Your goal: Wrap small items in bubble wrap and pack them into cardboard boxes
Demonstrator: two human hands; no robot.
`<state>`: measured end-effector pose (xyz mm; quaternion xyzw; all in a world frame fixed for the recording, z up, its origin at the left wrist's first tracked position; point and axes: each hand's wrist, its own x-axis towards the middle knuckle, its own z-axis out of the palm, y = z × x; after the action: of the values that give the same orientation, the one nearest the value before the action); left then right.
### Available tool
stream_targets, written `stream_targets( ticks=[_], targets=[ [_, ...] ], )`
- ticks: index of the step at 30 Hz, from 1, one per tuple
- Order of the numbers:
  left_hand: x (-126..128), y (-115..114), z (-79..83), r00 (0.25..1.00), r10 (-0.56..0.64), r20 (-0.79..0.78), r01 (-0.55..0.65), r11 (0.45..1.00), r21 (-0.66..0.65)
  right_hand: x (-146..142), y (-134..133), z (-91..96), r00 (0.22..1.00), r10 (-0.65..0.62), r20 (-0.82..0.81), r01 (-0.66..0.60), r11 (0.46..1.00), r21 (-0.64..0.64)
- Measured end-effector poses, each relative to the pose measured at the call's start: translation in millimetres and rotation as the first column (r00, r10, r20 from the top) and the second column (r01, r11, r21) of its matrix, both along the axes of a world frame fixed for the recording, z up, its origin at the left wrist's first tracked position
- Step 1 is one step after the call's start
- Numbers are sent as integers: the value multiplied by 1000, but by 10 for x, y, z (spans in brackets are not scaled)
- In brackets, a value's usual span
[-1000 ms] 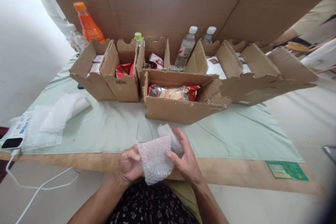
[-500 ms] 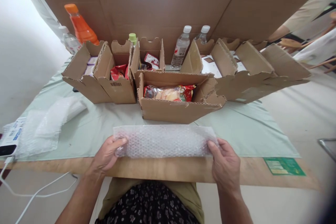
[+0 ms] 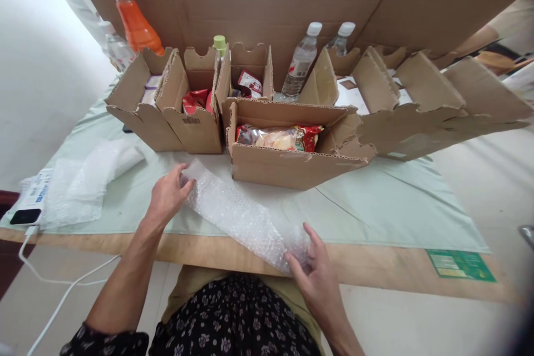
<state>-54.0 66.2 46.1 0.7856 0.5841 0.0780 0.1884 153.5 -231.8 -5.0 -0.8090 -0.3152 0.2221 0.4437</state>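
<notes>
A long folded strip of bubble wrap (image 3: pixel 237 211) slants across the front of the table, its left end farther from me. My left hand (image 3: pixel 169 192) pinches that far end between thumb and fingers. At the near end, by the table edge, my right hand (image 3: pixel 311 267) has its thumb on the wrap and its index finger stretched out; the grip looks loose, and the other fingers are partly hidden. Just beyond the strip stands an open cardboard box (image 3: pixel 283 169) with a red and clear snack packet (image 3: pixel 279 138) inside.
Several cardboard bins (image 3: pixel 194 136) line the back, with bottles behind, one an orange drink bottle (image 3: pixel 137 25). More bubble wrap (image 3: pixel 83 189) lies at left beside a white device (image 3: pixel 35 200) with a cable (image 3: pixel 54 281). A green packet (image 3: pixel 461 265) rests on the right front edge.
The bubble wrap has turned from level to slanting. My left hand moved away from me with its end; my right hand came nearer and leftward, its fingers spreading. The view shifted slightly.
</notes>
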Motion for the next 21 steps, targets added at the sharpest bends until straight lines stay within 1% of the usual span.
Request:
stream_targets(
  ticks=[2, 3, 6, 8, 10, 12, 13, 14, 15, 16, 17, 19, 20, 21],
  targets=[
    [75, 77, -9, 987, -25, -160, 29, 999, 21, -134, -55, -19, 998, 69, -13, -69, 997, -43],
    [105, 101, -18, 977, -38, -208, 43, 999, 23, -185, -84, -21, 994, 101, -29, -102, 993, -56],
    [171, 135, -50, 966, -51, -254, 59, 998, 26, -259, -163, -11, 979, 197, -49, -200, 978, -56],
    [222, 146, -76, 960, -60, -272, 71, 997, 30, -257, -187, 0, 957, 290, -14, -290, 957, -17],
    [294, 160, -103, 957, -79, -281, 91, 995, 32, -253, -178, 22, 903, 429, 13, -429, 903, 6],
    [367, 179, -121, 956, -98, -276, 112, 993, 36, -264, -144, 66, 826, 562, -30, -563, 826, -28],
    [392, 189, -122, 957, -103, -270, 118, 992, 39, -270, -125, 97, 796, 601, -72, -605, 794, -53],
    [403, 198, -116, 959, -103, -263, 118, 992, 44, -269, -108, 131, 779, 615, -117, -625, 778, -72],
    [396, 202, -103, 961, -98, -257, 114, 992, 47, -252, -96, 166, 781, 606, -152, -620, 781, -75],
    [370, 200, -86, 963, -90, -252, 106, 993, 50, -213, -89, 200, 800, 576, -169, -592, 803, -65],
    [329, 190, -68, 966, -81, -247, 96, 994, 49, -147, -86, 228, 834, 525, -169, -540, 840, -53],
    [218, 134, -43, 970, -73, -233, 84, 996, 38, 70, -92, 259, 915, 384, -128, -392, 919, -45],
    [160, 87, -44, 972, -77, -224, 85, 996, 27, 215, -98, 258, 945, 315, -88, -321, 946, -55],
    [106, 30, -57, 973, -86, -212, 91, 996, 14, 375, -105, 244, 963, 268, -41, -270, 960, -77]
  ],
)
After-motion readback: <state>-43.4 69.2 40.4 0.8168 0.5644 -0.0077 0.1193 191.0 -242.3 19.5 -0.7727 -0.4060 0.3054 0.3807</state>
